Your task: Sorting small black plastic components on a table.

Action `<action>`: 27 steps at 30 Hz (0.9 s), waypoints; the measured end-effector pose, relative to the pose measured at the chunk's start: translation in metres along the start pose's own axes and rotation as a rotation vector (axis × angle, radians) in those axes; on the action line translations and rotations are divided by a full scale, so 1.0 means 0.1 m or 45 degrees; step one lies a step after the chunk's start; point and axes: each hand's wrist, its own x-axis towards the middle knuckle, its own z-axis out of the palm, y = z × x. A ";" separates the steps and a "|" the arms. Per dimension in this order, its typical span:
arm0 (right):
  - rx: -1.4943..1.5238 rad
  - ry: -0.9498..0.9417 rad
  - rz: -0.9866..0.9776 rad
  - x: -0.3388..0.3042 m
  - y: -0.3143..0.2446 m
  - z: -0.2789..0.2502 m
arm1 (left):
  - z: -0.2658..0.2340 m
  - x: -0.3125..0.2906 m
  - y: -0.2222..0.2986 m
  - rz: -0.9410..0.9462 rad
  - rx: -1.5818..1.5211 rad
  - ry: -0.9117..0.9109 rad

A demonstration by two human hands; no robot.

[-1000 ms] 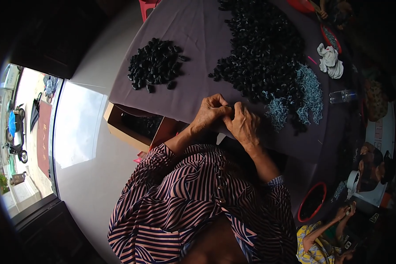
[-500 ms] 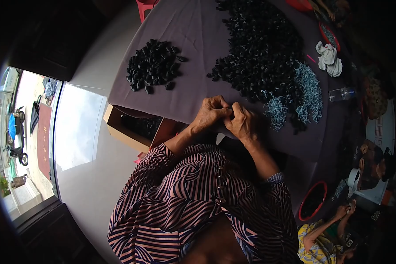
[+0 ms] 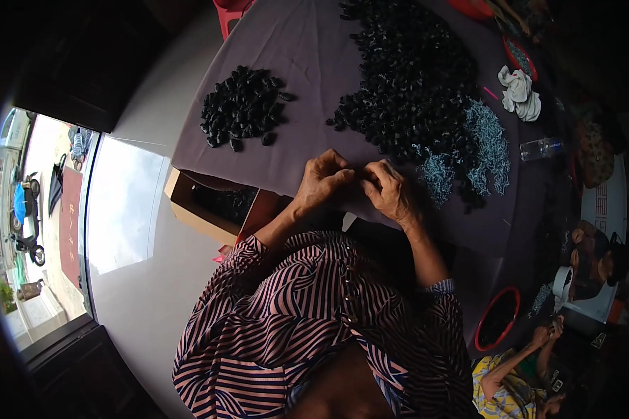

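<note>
Under large heap of black ridged pieces [image 3: 412, 77]: mauve tablecloth [image 3: 293, 42]. Left of large heap: smaller black heap [image 3: 241, 106], then pale glossy floor [image 3: 162, 307]. On near side of large heap: left hand [image 3: 321, 179] and right hand [image 3: 393, 194], each with curled, barely parted fingers; small dark piece [image 3: 357, 172] apparently between the 2. Cannot tell whether pinched.

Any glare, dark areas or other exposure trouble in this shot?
Head view: bright doorway looks washed out, glare whitening part of the floor; head view: the large black pile is dim, its pieces merging; head view: corners fall to near-black.
</note>
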 end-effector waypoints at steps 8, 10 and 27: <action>-0.530 0.361 0.057 0.31 0.28 0.15 | -0.73 0.11 0.41 0.624 1.428 0.662; -0.600 0.358 0.132 0.39 0.17 0.12 | -0.91 0.12 0.43 0.567 1.606 0.790; 1.306 0.516 0.598 0.19 0.12 -0.01 | -0.25 0.06 0.15 0.709 1.012 0.375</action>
